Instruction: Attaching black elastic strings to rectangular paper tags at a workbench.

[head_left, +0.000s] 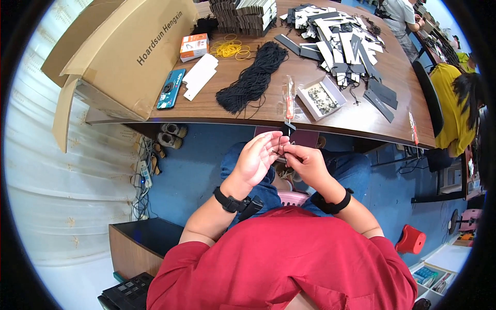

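My left hand [257, 159] is raised in front of the table edge, palm showing and fingers stretched out. A thin black cord [280, 150] runs against its fingertips. Facing it, my right hand [308, 164] pinches that cord between thumb and fingers. Just beyond both hands, a hook tool with an orange handle [289, 109] lies at the table edge in clear wrapping, its thin metal end pointing toward me. A small black piece [288, 126] sits at that metal end; how the cord meets it is too small to make out.
On the brown table [206, 111] lie a black cord bundle [253, 77], yellow rubber bands [229, 48], a small box of metal parts [321, 98] and heaped black and white tags [336, 41]. A large carton [129, 57] stands left. Another person in yellow [450, 106] sits right.
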`<state>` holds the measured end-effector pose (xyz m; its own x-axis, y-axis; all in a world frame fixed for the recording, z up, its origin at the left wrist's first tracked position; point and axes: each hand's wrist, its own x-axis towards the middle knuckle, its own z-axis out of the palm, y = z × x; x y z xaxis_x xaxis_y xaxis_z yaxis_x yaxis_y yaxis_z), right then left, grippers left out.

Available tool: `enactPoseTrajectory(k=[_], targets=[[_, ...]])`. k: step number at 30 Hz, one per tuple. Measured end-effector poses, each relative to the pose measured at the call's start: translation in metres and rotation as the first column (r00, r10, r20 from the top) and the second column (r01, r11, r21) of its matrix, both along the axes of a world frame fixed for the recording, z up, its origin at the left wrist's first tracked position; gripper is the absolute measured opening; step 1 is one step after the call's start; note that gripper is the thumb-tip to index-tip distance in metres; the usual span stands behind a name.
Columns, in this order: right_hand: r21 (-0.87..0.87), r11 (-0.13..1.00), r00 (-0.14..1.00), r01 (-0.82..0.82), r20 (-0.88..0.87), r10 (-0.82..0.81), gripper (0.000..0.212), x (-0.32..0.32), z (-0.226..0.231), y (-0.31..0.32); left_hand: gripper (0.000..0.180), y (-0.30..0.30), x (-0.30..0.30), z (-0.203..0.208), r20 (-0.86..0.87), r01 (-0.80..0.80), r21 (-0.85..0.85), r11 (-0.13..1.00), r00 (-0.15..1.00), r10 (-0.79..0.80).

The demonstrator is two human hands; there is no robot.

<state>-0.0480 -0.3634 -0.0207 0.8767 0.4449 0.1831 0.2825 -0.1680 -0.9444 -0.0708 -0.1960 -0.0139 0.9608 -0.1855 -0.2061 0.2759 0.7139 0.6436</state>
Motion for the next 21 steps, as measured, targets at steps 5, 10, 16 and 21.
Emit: enactPoseTrajectory(k=[5,10,16,21], targets=[[0.443,0.892,0.693,0.093,-0.672,0.261,0.018,0.008,-0.01,-0.011,0.032,0.0,-0.001,-0.001,0.04,-0.065,0.202,0.977,0.998,0.058],[0.683,0.713,0.45,0.159,-0.692,0.564,0.019,0.012,-0.016,-0.021,0.029,0.016,0.007,-0.014,-0.088,0.113,-0.048,0.992,0.989,-0.117],[0.205,0.976,0.874,-0.067,-0.459,0.157,0.02,0.003,-0.018,-0.005,0.026,0.01,0.01,-0.028,-0.11,0.124,-0.059,0.99,0.985,-0.13],[-0.219,0.976,0.999,0.023,0.033,-0.016,0.017,-0.006,-0.013,0.005,0.024,-0.004,0.003,-0.027,-0.08,0.065,-0.035,0.997,0.995,-0.068]])
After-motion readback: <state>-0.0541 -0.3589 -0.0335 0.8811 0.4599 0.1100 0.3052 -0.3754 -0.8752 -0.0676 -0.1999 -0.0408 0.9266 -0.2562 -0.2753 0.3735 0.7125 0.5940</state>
